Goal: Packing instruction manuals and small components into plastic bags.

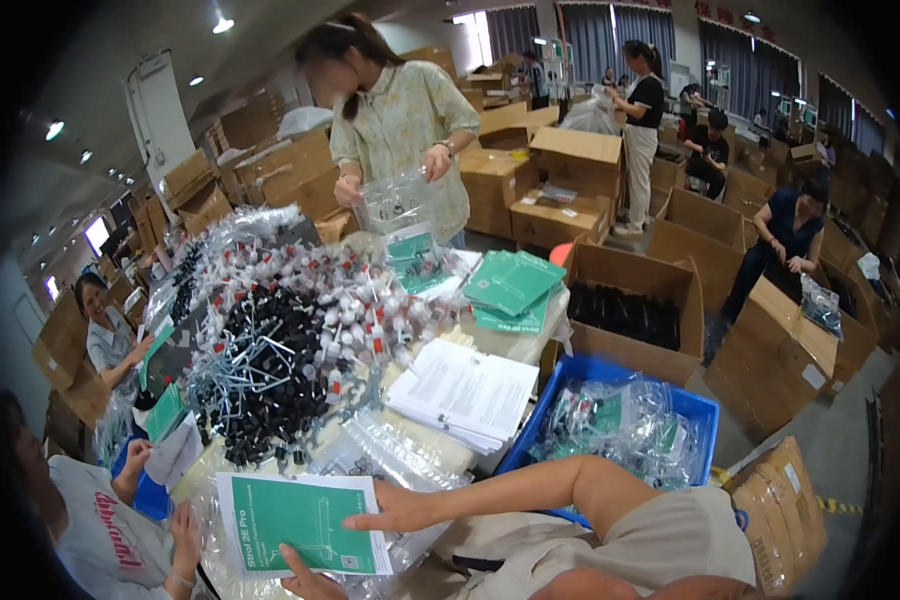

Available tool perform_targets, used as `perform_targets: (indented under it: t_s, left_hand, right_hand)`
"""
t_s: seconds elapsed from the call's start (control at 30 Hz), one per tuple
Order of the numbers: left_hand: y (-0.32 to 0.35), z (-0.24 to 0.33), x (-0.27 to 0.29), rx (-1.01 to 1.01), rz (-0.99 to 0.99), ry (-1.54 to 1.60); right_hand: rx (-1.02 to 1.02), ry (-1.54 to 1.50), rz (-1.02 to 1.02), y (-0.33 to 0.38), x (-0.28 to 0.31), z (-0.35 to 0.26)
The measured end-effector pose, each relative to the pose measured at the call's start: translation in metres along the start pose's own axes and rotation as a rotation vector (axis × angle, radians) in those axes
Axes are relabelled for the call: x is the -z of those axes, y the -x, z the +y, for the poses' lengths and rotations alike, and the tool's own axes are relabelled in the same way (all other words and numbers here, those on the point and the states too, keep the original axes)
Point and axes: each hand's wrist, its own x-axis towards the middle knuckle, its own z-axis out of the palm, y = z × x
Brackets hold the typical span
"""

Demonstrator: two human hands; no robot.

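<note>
A green-covered instruction booklet (pixel 305 520) with white page edges is held out over the near side of the table. My right hand (pixel 400 507) grips its right edge, thumb lying on the cover. At its lower edge my left hand (pixel 310 577) pinches it with the thumb on top; the rest of that hand is cut off by the frame. Clear plastic bags (pixel 400 445) lie just beyond the booklet. Past them rises a heap of black plastic caps (pixel 270 400), metal bolts (pixel 260 365) and small bagged parts with red and white pieces (pixel 350 290).
A stack of printed white sheets (pixel 465 390) and green booklets (pixel 515 285) lie on the table. A blue bin (pixel 705 430) with filled bags stands at right, beside an open carton (pixel 635 265). Across the table a person (pixel 400 130) holds a clear bag; another person (pixel 95 520) works at left.
</note>
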Motion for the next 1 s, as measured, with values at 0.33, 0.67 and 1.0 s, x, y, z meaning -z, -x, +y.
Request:
perform_targets:
  t_s: [0.33, 0.67, 1.0]
  left_hand:
    - [-0.009, -0.007, -0.002, 0.120, -0.109, -0.294]
    - [-0.010, 0.025, -0.023, -0.069, -0.412, -0.310]
    - [-0.052, 0.144, -0.011, -0.327, -0.374, -0.317]
  right_hand:
    - [-0.052, 0.150, 0.152, -0.007, 0.023, 0.023]
    - [-0.190, 0.159, 0.328, 0.014, 0.068, 0.004]
    - [-0.384, -0.246, 0.763, 0.014, 0.127, 0.001]
